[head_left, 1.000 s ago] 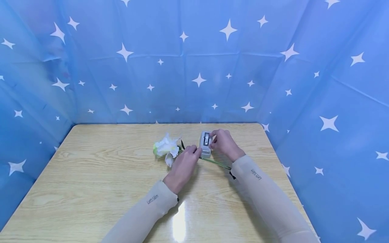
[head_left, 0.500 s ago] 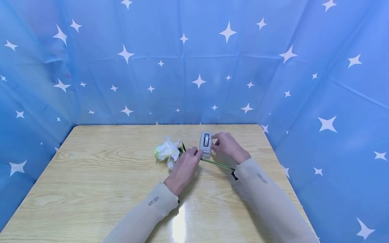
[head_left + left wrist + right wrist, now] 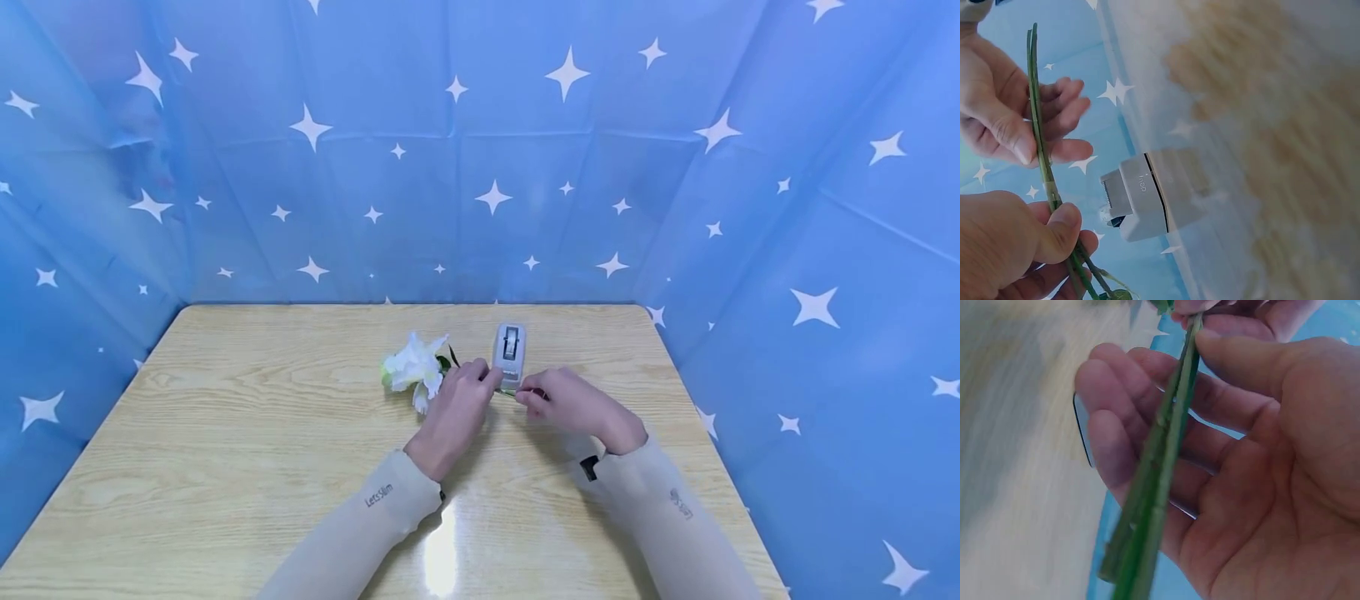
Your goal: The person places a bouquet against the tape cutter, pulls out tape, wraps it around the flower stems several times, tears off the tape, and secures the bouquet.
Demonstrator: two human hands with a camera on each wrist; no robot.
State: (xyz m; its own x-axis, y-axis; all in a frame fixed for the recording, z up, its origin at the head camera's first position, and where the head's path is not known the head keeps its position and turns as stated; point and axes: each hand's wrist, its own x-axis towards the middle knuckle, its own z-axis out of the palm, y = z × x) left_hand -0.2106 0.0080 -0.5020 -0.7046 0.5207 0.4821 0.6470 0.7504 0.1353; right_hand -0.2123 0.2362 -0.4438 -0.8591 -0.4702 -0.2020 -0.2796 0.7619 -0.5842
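A white artificial flower lies left of my hands in the head view. My left hand pinches its green stems between thumb and fingers, just below the bloom. Farther along the stems, my right hand holds them between thumb and forefinger, its other fingers loosely bent, as the right wrist view shows. A pale band, like clear tape, circles the stems between the two hands. Just beyond the hands stands a grey tape dispenser, touched by neither palm.
The light wood table extends to the left and front of the hands. A blue curtain with white stars hangs along its back and sides. Light glares off the tabletop near the front.
My right hand has left the right side of the tape dispenser, come toward me, and taken hold of the stems. The left hand keeps its grip in nearly the same place.
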